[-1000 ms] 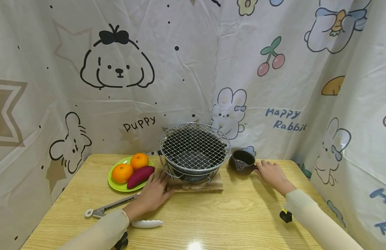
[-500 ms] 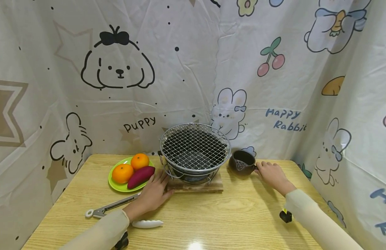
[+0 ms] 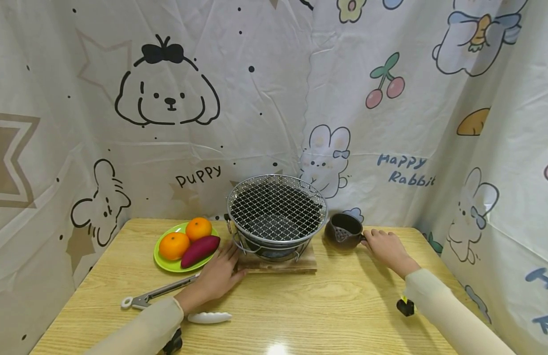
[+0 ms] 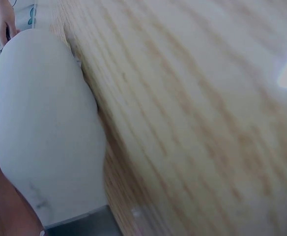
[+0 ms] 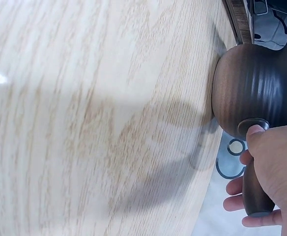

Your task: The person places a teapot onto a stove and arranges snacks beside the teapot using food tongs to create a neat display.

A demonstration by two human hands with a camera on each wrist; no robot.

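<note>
In the head view, my right hand grips the handle of a dark brown side-handled pitcher. The right wrist view shows the thumb on top of that handle and the fingers around it. My left hand rests with fingers extended at the left end of a wooden board. On this board stands a round tabletop grill with a wire mesh top. Metal tongs lie partly under the left forearm; their white scalloped end looms large in the left wrist view.
Left of the grill sits a green plate with two oranges and a purple sweet potato. A printed curtain encloses the back and sides of the wooden table.
</note>
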